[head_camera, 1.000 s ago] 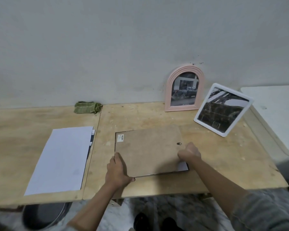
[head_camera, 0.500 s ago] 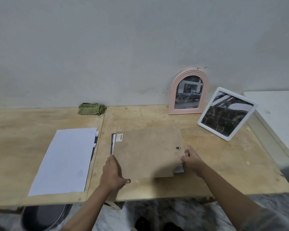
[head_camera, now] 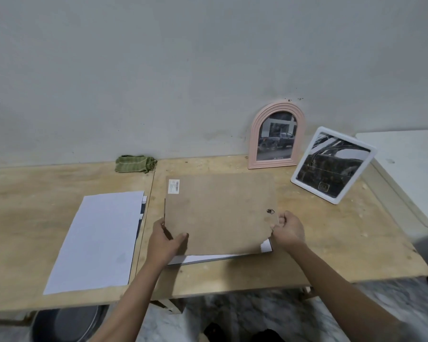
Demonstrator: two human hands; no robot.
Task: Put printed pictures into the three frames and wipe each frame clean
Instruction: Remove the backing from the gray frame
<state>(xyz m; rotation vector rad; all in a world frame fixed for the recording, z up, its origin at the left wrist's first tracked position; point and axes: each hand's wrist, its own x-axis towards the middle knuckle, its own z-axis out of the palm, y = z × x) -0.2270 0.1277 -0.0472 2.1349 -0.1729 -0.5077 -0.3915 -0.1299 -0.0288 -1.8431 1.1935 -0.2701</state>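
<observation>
Hands, left (head_camera: 164, 239) and right (head_camera: 287, 229), grip backing board (head_camera: 220, 213); green cloth (head_camera: 135, 164) and paper stack (head_camera: 99, 239) lie nearby.

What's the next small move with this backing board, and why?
Probably lower the backing board squarely onto the frame beneath. Left hand and right hand hold its edges, and it sits skewed, with the white sheet showing along the near edge.
</observation>
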